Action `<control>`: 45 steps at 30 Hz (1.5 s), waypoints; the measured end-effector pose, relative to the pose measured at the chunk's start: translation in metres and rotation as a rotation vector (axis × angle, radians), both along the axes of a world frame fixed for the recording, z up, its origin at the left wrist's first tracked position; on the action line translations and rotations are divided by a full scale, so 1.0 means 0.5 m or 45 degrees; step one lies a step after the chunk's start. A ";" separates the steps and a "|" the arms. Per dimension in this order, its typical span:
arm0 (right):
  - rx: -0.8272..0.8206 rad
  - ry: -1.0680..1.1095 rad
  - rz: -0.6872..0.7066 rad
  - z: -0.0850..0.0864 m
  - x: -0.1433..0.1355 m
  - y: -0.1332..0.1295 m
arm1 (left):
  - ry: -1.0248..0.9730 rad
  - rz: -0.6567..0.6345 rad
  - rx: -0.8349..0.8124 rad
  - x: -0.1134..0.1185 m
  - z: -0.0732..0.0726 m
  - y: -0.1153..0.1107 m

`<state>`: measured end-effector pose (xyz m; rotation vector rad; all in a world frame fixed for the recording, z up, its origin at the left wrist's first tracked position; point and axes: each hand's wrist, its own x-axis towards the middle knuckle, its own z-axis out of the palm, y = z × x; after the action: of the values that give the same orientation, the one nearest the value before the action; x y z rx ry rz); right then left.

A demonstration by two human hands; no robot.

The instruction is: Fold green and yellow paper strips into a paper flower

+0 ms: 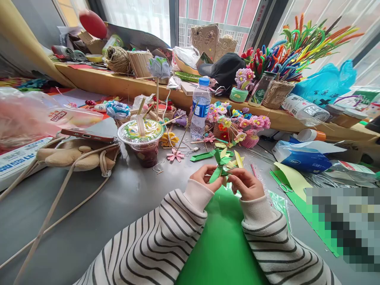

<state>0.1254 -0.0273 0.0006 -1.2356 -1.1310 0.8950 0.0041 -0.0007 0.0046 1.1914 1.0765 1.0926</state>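
Observation:
Folded green paper pieces [219, 171] with pointed ends are gripped by both my hands over the table. My left hand [206, 176] pinches a green strip on its left side. My right hand [246, 184] holds a dark green paper tip between thumb and fingers. Just beyond my fingers lie pale yellow folded paper pieces [237, 159] and another green folded strip [203, 155]. A large sheet of green paper [224, 241] spreads beneath my forearms, partly covered by my striped sleeves.
A water bottle [201, 111] and a lidded drink cup [141, 142] stand ahead and to the left. A phone [89, 135] rests on a tan bag [74, 156]. Scissors [285, 187] lie on green and yellow paper at right. Pipe-cleaner flowers [237, 122] crowd the back.

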 end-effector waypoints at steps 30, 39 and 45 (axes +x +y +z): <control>0.153 -0.593 -0.118 0.015 -0.016 -0.017 | 0.405 0.113 1.326 -0.037 -0.006 0.019; 0.162 -0.660 -0.242 0.005 -0.022 -0.010 | 0.510 0.057 1.198 -0.036 -0.015 0.017; 0.023 -0.459 -0.210 -0.002 -0.027 0.000 | 0.557 0.092 1.271 -0.032 -0.017 0.017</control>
<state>0.1119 -0.0270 -0.0003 -1.4907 -1.2926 0.5482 -0.0120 0.0081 -0.0039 2.2699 0.8873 1.5339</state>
